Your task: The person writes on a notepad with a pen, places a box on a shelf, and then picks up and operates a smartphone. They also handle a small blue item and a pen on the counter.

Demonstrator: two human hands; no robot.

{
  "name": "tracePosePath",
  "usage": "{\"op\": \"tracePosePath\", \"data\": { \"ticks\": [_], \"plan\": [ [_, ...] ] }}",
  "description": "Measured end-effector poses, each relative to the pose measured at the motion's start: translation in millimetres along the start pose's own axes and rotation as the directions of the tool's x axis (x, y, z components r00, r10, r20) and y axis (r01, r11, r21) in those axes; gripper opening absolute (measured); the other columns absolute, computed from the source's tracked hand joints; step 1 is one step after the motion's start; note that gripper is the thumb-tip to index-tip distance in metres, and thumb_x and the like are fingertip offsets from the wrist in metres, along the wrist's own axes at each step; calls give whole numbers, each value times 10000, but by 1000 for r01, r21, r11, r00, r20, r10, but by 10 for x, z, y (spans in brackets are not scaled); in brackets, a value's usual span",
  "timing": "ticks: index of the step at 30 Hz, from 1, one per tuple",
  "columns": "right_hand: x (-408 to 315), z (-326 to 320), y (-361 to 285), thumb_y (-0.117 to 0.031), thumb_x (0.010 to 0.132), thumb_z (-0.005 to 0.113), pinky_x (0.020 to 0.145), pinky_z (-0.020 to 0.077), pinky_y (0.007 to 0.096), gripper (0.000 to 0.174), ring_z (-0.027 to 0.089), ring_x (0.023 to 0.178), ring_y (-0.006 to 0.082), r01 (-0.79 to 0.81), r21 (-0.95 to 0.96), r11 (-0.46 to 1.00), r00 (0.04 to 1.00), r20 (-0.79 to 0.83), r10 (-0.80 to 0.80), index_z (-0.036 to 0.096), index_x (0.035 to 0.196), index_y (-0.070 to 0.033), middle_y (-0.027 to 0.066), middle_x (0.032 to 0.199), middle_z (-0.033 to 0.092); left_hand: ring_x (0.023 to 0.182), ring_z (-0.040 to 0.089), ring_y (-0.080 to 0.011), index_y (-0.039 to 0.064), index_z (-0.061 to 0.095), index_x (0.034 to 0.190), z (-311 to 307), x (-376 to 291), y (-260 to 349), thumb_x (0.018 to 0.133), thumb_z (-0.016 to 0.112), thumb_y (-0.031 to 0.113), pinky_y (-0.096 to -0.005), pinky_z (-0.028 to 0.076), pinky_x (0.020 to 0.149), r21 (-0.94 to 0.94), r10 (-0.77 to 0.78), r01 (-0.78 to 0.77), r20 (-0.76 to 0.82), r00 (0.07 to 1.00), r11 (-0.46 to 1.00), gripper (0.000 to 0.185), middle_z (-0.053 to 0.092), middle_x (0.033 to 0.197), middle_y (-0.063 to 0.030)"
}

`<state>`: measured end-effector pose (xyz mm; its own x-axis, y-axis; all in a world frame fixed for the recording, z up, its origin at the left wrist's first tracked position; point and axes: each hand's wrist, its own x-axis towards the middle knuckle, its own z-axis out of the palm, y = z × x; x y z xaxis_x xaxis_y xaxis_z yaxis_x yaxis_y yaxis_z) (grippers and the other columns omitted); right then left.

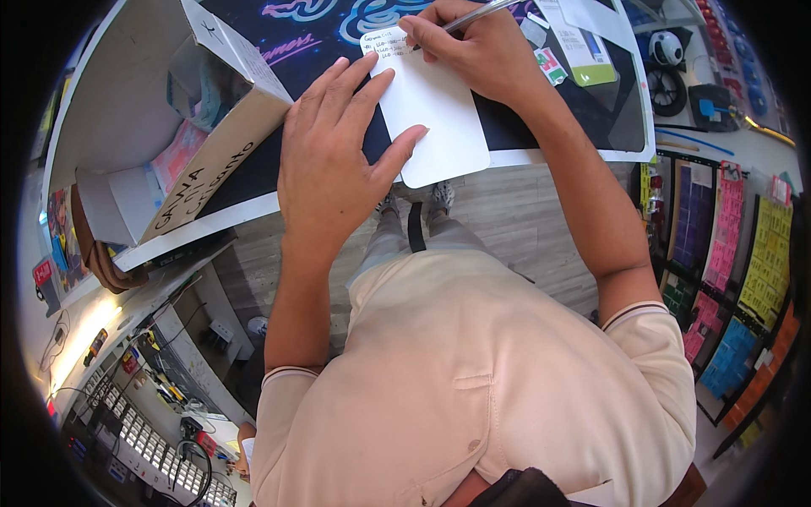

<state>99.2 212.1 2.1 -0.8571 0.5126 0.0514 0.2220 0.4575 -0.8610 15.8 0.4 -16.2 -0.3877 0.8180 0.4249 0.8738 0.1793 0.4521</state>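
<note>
A white card [437, 127] with rounded corners lies at the table's front edge, its lower end jutting past the rim. Several lines of handwriting fill its top. My right hand [469, 47] grips a pen [485, 14], the tip near the end of the written lines. Spread across the card's left side, my left hand [342, 133] touches it with fingertips and thumb. An open cardboard box [215, 171] with handwriting on its flap stands just left of that hand. Inside it are plastic-wrapped items [184, 152], partly hidden by the box wall.
A dark printed mat [247, 174] covers the table. Packaging with a green end [592, 70] and a small sticker [550, 65] lie right of my writing hand. Racks of coloured cards [728, 222] stand at the right. A lit workbench [95, 342] with tools and cables is at the left.
</note>
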Motion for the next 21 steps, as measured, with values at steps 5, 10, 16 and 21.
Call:
{"op": "tracePosePath", "data": {
  "ticks": [5, 10, 16, 21],
  "plan": [
    [10, -16, 10, -238, 1024, 692, 596, 497, 306, 315, 633, 621, 108, 20, -11, 1000, 1000, 5, -20, 746, 859, 25, 66, 681, 711, 1396, 567, -322, 80, 722, 1330, 2, 5, -8, 872, 859, 379, -489, 437, 1146, 12, 12, -12, 3, 1000, 1000, 564, 661, 1457, -90],
    [15, -4, 14, -239, 1023, 693, 603, 505, 316, 318, 640, 622, 120, 26, -15, 1000, 999, -25, -26, 747, 857, 27, 76, 686, 717, 1394, 567, -324, 80, 719, 1331, -1, 5, -10, 869, 863, 373, -489, 436, 1145, 10, 16, -16, 3, 1000, 1000, 565, 659, 1459, -90],
    [5, -31, 3, -241, 1023, 695, 611, 511, 320, 315, 646, 633, 125, -2, -39, 999, 1000, 4, 3, 750, 872, 30, 85, 699, 725, 1392, 568, -324, 80, 724, 1323, 1, -3, -10, 867, 865, 370, -488, 438, 1142, 13, 17, -17, -2, 1000, 1000, 558, 664, 1452, -93],
    [6, -26, -7, -245, 1024, 697, 616, 511, 318, 310, 646, 646, 119, 11, -17, 1000, 1000, 0, -11, 756, 888, 28, 86, 713, 731, 1392, 569, -325, 79, 726, 1319, -5, 9, -5, 865, 867, 370, -489, 439, 1139, -2, 19, -19, -11, 1000, 1000, 558, 668, 1447, -94]
  ]
}}
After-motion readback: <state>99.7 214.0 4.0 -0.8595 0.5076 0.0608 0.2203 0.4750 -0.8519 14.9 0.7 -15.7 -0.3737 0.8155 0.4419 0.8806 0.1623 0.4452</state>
